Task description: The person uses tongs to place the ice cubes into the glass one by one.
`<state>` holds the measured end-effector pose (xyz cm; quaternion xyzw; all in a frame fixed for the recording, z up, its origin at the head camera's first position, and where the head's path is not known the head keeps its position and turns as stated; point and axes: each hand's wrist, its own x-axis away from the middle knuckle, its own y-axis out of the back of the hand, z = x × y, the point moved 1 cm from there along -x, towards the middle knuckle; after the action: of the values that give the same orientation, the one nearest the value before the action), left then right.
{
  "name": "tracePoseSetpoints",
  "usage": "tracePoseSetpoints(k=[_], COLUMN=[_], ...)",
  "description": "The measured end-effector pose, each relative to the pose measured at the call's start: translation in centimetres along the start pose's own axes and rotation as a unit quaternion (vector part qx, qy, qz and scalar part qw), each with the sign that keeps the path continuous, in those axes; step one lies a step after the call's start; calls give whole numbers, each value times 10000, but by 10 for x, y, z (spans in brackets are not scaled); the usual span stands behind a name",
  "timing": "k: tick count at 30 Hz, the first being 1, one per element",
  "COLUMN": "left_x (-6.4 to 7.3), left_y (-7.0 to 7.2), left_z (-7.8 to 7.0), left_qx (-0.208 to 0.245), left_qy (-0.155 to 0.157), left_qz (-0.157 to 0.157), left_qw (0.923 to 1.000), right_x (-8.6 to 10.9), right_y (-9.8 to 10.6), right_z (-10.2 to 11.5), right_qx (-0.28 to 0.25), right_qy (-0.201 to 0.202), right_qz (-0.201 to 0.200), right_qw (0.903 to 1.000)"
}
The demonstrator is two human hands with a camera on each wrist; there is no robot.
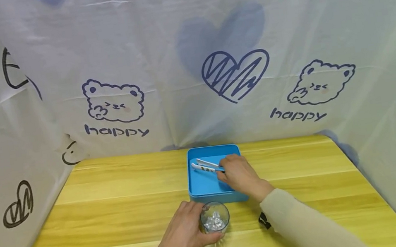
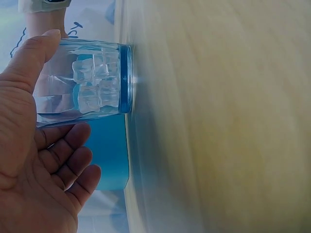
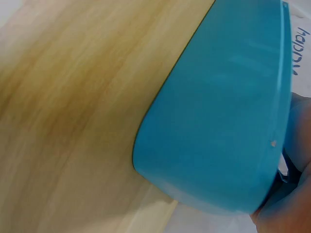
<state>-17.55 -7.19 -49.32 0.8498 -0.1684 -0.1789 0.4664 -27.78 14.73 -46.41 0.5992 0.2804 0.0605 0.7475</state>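
My left hand [image 1: 184, 231] holds a clear glass [image 2: 53, 109] between thumb and fingers. Clear ice cubes [image 2: 97, 82] lie in the bottom of the glass, which stands upright on the table just in front of a blue box [image 1: 218, 197]. Over the box's right side, my right hand [image 1: 240, 174] grips one end of slim white tongs [image 1: 205, 165] with dark marks on one arm. The two white tips point left, slightly apart, inside the box. In the right wrist view, the box wall hides most of the right hand's fingers and all of the tongs.
A small black object [image 1: 264, 220] lies on the table beside the right sleeve, partly covered by it. The yellow wood-grain table [image 1: 118, 205] ends at a white printed cloth [image 1: 171, 60] behind and at the sides.
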Motion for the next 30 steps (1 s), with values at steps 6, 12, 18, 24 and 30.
tracePoseSetpoints(k=[6, 12, 18, 24, 30], left_x=[0, -1, -1, 0, 0], left_y=[-2, -1, -1, -2, -3], left_z=[0, 0, 1, 1, 1], left_qx=[64, 61, 68, 17, -5], left_qy=[8, 18, 39, -11, -50], left_qz=[16, 31, 18, -57, -82], left_qw=[10000, 10000, 10000, 10000, 10000], right_x=[-2, -4, -5, -5, -5], right_y=[-6, -7, -8, -9, -9], right_z=[1, 2, 4, 6, 6], right_qx=[28, 12, 56, 98, 116], right_qy=[-91, -39, 18, 134, 204], right_qz=[161, 165, 242, 235, 200], right_qw=[9998, 9999, 9997, 9996, 9995])
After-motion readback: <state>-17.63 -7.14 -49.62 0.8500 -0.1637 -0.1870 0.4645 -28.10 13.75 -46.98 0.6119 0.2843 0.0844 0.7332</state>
